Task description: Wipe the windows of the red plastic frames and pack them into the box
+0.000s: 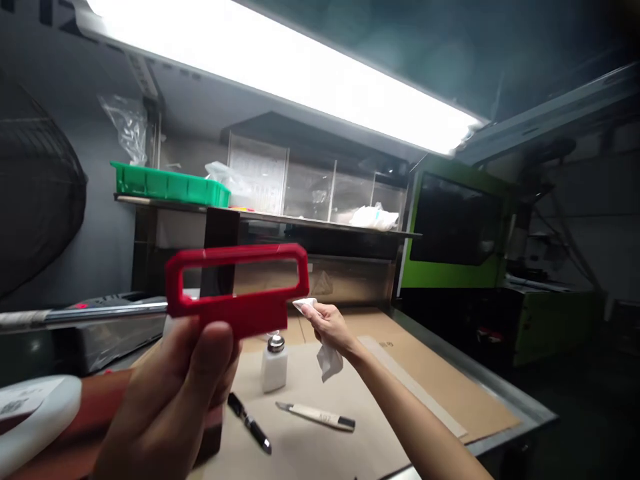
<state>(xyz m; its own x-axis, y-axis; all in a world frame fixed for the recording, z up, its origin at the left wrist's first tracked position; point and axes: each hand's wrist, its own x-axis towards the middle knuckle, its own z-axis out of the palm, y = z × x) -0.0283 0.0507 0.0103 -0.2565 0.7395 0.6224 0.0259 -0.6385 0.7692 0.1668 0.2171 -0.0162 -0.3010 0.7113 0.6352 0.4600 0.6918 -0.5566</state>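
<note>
My left hand (185,387) is raised close to the camera, thumb and fingers pinching a red plastic part (240,319) by its lower edge. A long rectangular opening runs through the part's upper half. Farther out over the table, my right hand (327,325) pinches a white wipe (330,363); one corner points toward the red part and the rest hangs below the fingers. The wipe looks apart from the part. Beneath the hands stand a white dispenser bottle (275,370) with a metal cap, a black pen (249,423) and a utility knife (317,416) with its blade out.
Cardboard (425,373) covers the metal-edged table. Above it, a shelf (320,224) carries a green bin (170,185) and plastic bags under a bright lamp (300,67). A fan (40,180) stands at left, a green machine (457,220) at right. A white rounded device (40,417) sits lower left.
</note>
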